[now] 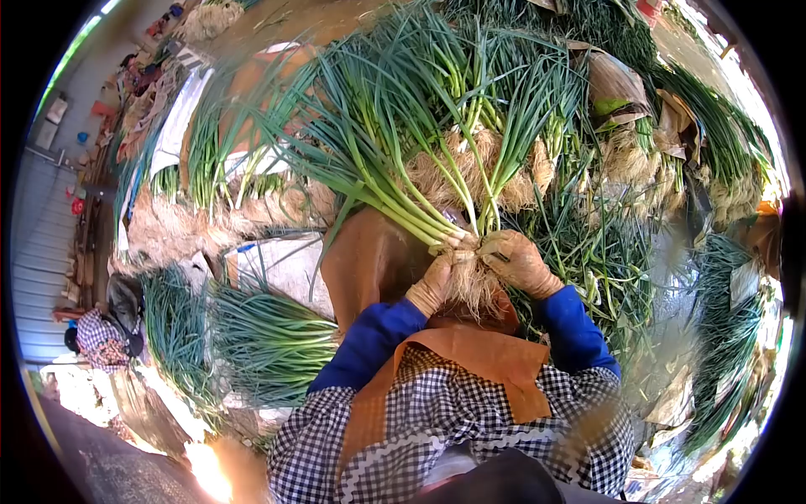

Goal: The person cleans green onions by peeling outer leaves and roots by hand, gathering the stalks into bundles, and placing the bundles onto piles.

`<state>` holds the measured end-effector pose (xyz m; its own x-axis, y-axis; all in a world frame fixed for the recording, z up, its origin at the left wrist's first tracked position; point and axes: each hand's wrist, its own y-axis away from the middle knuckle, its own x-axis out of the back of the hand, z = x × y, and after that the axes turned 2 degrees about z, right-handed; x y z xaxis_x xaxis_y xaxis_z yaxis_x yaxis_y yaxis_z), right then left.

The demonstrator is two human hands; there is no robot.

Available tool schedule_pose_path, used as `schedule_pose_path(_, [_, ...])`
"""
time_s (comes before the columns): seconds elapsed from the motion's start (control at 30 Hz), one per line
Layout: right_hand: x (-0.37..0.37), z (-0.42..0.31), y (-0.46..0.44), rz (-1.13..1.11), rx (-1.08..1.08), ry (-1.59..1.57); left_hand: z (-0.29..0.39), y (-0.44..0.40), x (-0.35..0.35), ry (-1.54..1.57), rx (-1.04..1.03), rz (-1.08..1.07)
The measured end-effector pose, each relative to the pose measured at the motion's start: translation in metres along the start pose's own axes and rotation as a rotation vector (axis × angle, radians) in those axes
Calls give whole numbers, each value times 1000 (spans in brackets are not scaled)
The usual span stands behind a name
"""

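Note:
Both of my hands wear tan gloves and meet at the root end of a small bunch of green onions (420, 220). My left hand (432, 284) is closed around the white stem bases, with pale stringy roots hanging below. On the other side, my right hand (518, 262) is closed at the base of a few stems that fan away upward. A small dark strip shows at its fingers; I cannot make out what it is. Just beyond the hands lies a larger pile of green onions (470, 160), roots toward me.
More green onions lie at left (273, 340) and loose leaves (588, 269) at right. A brown cover (361, 252) lies under the held bunch. Wrapped bundles (617, 92) stand at the back right. Another person in a checked garment (102, 340) is at far left.

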<state>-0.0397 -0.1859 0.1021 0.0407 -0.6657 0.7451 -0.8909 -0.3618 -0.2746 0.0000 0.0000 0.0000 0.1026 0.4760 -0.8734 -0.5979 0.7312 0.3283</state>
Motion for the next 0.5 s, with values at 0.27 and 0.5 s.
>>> schedule_pose_path(0.27, [14,-28,-40,72,-180,-301,-36,-33,-2,257,-250,-43])
schedule_pose_path(0.5, [-14,-18,-68,-202,285,422,-8,-6,-19,-8,-168,125])
